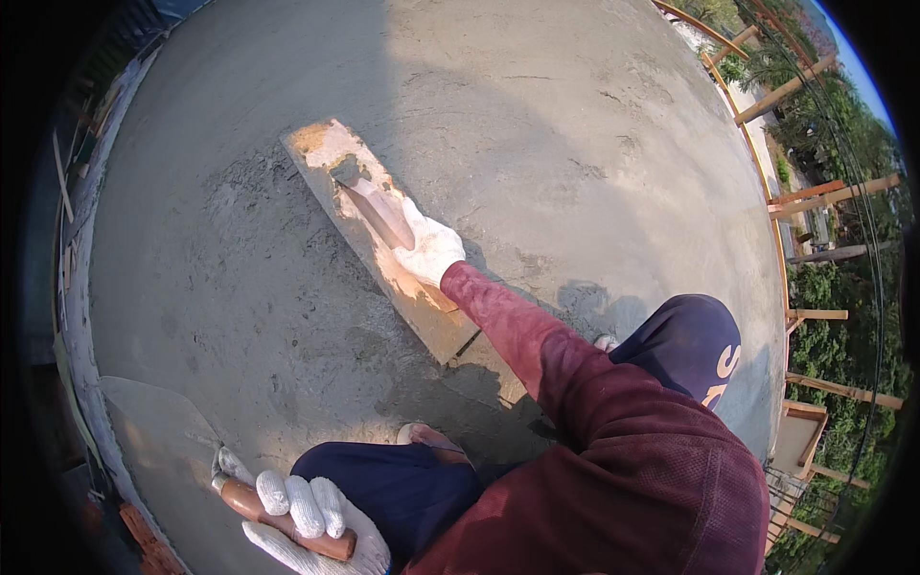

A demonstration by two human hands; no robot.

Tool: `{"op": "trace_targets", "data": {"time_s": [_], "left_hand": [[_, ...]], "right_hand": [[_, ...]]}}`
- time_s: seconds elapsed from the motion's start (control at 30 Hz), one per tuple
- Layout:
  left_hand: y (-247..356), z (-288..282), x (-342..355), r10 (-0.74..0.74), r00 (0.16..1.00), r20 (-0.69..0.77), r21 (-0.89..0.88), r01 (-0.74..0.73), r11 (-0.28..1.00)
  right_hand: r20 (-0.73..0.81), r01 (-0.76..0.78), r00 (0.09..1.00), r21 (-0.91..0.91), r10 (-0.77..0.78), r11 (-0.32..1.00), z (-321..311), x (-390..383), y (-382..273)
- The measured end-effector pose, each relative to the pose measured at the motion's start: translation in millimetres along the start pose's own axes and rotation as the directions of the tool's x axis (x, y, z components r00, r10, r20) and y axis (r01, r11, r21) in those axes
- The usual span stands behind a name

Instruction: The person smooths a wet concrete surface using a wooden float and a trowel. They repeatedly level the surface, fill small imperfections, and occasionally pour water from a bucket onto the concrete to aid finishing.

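Observation:
My right hand [433, 247], in a white knit glove, is closed around the raised handle of a long wooden float [369, 240]. The float lies slantwise on wet grey concrete [556, 144], its board smeared with cement. Low at the left, my left hand [359, 537], also gloved in white, has its fingers wrapped round the brown wooden handle of a trowel [287, 522]. The trowel's pale metal blade reaches up and left, low over the concrete near the slab's left edge; whether it touches cannot be made out.
My bent knees [680, 345] and a foot [436, 441] are on the near side of the concrete. Wooden formwork [752, 158] with projecting timbers runs along the right edge, with greenery and cables beyond. Reddish bricks [149, 541] lie outside the lower left edge.

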State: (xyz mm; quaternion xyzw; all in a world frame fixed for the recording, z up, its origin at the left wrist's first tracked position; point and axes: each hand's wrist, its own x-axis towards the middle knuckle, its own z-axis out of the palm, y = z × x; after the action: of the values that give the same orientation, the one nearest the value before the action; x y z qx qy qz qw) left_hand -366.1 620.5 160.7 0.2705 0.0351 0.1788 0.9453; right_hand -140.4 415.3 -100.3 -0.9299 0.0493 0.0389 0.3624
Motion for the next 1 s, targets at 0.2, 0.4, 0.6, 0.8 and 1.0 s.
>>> {"op": "trace_targets", "data": {"time_s": [0.2, 0.4, 0.6, 0.8, 1.0], "left_hand": [[-25, 35, -14, -0.023, 0.996, 0.09, 0.007, 0.023, 1.0], [-27, 42, -30, 0.111, 0.993, -0.04, 0.205, -0.101, 0.974], [-25, 52, -14, -0.21, 0.923, -0.323, 0.227, 0.291, 0.929], [8, 95, -5, -0.463, 0.697, -0.548, 0.174, 0.636, 0.751], [14, 83, -49, -0.315, 0.613, -0.724, 0.135, 0.574, 0.808]], "right_hand": [[-0.59, -0.491, 0.713, -0.036, 0.378, 0.87, -195, 102, 217], [-0.517, -0.593, 0.615, 0.195, 0.595, 0.781, -240, 76, 340], [-0.378, -0.248, 0.906, -0.103, 0.192, 0.963, -152, 102, 206], [0.107, 0.083, 0.992, -0.16, -0.067, 0.984, -61, 20, -2], [0.397, 0.408, 0.884, -0.402, -0.245, 0.82, -135, 24, -159]]}}
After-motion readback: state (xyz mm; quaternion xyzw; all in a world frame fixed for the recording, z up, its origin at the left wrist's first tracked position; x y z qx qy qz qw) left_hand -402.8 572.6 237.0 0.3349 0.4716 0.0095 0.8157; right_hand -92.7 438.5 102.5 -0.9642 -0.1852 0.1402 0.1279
